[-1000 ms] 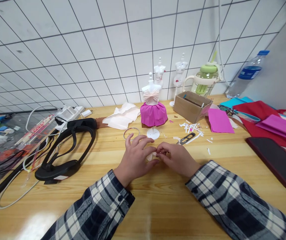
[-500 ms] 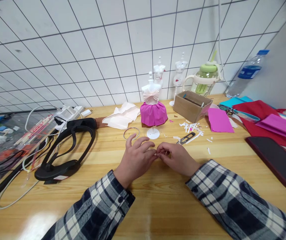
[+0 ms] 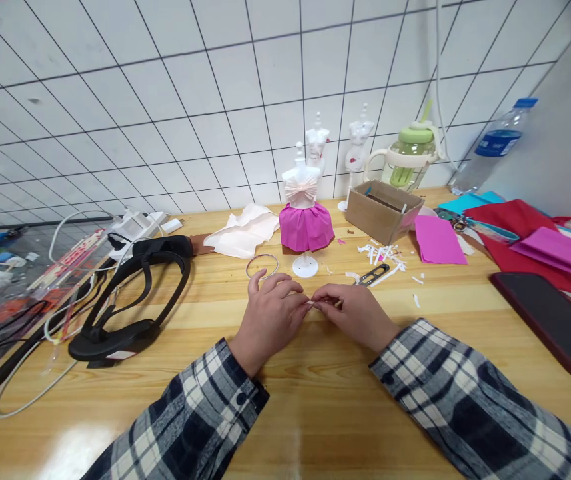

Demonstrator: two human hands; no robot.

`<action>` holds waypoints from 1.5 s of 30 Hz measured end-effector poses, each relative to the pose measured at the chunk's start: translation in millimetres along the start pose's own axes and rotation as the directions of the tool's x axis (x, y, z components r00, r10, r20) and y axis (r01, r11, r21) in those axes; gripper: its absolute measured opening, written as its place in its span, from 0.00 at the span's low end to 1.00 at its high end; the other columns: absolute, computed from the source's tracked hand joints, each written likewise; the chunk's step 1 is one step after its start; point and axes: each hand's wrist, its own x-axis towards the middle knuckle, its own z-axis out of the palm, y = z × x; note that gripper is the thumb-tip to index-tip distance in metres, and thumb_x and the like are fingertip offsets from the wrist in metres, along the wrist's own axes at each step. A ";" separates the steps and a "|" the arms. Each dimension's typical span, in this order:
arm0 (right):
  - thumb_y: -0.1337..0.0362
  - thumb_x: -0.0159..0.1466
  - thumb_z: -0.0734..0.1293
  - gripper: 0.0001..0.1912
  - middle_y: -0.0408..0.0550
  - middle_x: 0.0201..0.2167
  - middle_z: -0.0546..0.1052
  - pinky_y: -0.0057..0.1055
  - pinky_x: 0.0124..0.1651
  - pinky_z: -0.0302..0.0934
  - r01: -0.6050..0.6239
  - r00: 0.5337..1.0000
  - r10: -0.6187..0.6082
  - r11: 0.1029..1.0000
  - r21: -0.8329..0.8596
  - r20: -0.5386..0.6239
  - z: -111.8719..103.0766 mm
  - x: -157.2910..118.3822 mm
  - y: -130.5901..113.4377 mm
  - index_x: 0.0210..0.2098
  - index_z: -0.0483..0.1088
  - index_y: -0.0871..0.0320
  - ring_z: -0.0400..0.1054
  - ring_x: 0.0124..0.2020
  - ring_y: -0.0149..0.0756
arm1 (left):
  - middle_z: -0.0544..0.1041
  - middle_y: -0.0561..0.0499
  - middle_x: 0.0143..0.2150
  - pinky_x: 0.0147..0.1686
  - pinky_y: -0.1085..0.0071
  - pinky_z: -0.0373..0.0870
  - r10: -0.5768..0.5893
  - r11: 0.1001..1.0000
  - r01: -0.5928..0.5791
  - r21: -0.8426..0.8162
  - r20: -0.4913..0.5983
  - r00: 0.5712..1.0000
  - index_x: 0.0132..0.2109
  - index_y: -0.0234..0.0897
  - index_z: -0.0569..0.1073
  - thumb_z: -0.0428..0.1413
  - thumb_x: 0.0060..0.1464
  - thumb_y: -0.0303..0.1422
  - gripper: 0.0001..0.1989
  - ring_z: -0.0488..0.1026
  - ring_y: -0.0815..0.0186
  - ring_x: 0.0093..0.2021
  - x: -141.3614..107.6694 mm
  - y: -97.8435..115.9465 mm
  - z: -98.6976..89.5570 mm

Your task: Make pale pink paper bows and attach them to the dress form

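My left hand (image 3: 274,313) and my right hand (image 3: 352,312) meet fingertip to fingertip above the table. Pinched between them is a small pale strip (image 3: 310,303), mostly covered by the fingers; its material is too small to make out. The left hand's other fingers are slightly raised. Just beyond the hands stands a small white dress form (image 3: 301,175) with a pale pink pleated bow top and a magenta skirt (image 3: 306,228). A metal ring (image 3: 262,257) lies beyond my left hand, and thread snips (image 3: 372,275) lie beyond my right.
Two more dress forms (image 3: 360,143) stand behind, beside a cardboard box (image 3: 384,212) and a green-lidded bottle (image 3: 412,157). White scraps (image 3: 382,255), magenta paper (image 3: 439,240) and a phone (image 3: 550,323) lie right. Pale pink fabric (image 3: 245,230) and a black headset (image 3: 130,300) lie left.
The fingertips have drawn slightly apart, and more of the pale strip shows between them. Both hands stay in nearly the same place.
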 end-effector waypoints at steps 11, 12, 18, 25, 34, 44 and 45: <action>0.63 0.66 0.59 0.13 0.50 0.40 0.78 0.35 0.47 0.59 -0.033 0.993 -0.033 0.843 -0.536 -0.113 -51.7 7.2 18.4 0.41 0.75 0.57 0.69 0.45 0.42 | 0.80 0.52 0.37 0.51 0.55 0.62 -0.063 0.979 0.063 -0.193 0.007 0.998 0.34 0.42 0.78 0.57 0.58 0.35 0.07 0.73 0.61 0.42 1.0 -7.7 7.0; 0.65 0.65 0.59 0.13 0.51 0.41 0.78 0.36 0.48 0.58 -0.075 0.991 -0.007 0.794 -0.604 -0.132 -59.8 7.2 26.1 0.41 0.75 0.57 0.68 0.46 0.44 | 0.80 0.51 0.36 0.50 0.57 0.64 -0.077 0.970 0.075 -0.233 0.001 0.997 0.34 0.42 0.78 0.57 0.58 0.36 0.07 0.74 0.61 0.42 1.4 -9.4 8.9; 0.70 0.57 0.61 0.16 0.50 0.42 0.79 0.37 0.48 0.56 -0.126 0.986 0.168 0.663 -0.738 -0.017 -78.4 1.9 53.2 0.42 0.75 0.54 0.68 0.47 0.45 | 0.81 0.51 0.35 0.50 0.60 0.67 -0.163 0.909 0.133 -0.394 -0.042 0.986 0.33 0.40 0.77 0.58 0.56 0.34 0.05 0.75 0.61 0.43 2.7 -14.6 16.5; 0.66 0.61 0.60 0.09 0.51 0.32 0.77 0.34 0.40 0.54 -0.095 0.985 0.169 0.676 -0.731 0.029 -80.6 4.9 42.8 0.35 0.72 0.56 0.69 0.38 0.42 | 0.80 0.49 0.33 0.43 0.63 0.70 -0.247 0.860 0.220 -0.461 0.003 0.969 0.32 0.39 0.76 0.59 0.55 0.35 0.06 0.76 0.63 0.37 3.4 -17.6 20.6; 0.51 0.69 0.54 0.19 0.51 0.34 0.79 0.32 0.25 0.47 -0.422 0.907 0.279 0.612 -0.669 -0.317 -81.2 3.7 23.3 0.48 0.70 0.52 0.73 0.34 0.45 | 0.80 0.50 0.33 0.42 0.65 0.70 -0.313 0.818 0.274 -0.505 0.009 0.950 0.32 0.38 0.76 0.59 0.54 0.36 0.06 0.76 0.63 0.37 3.6 -16.4 20.1; 0.73 0.63 0.56 0.33 0.52 0.42 0.79 0.32 0.28 0.51 -0.306 0.947 0.275 0.617 -0.725 -0.166 -74.7 -0.3 30.0 0.66 0.50 0.49 0.74 0.36 0.45 | 0.80 0.50 0.33 0.42 0.66 0.71 -0.327 0.810 0.289 -0.510 0.016 0.945 0.32 0.38 0.77 0.60 0.54 0.35 0.06 0.76 0.64 0.37 4.2 -15.4 19.8; 0.72 0.63 0.56 0.32 0.54 0.39 0.79 0.32 0.28 0.51 -0.334 0.939 0.287 0.616 -0.714 -0.191 -73.9 0.4 29.1 0.66 0.50 0.54 0.74 0.34 0.45 | 0.80 0.50 0.33 0.42 0.66 0.71 -0.327 0.810 0.289 -0.511 0.016 0.945 0.32 0.38 0.77 0.59 0.54 0.35 0.06 0.76 0.64 0.37 4.2 -15.4 19.8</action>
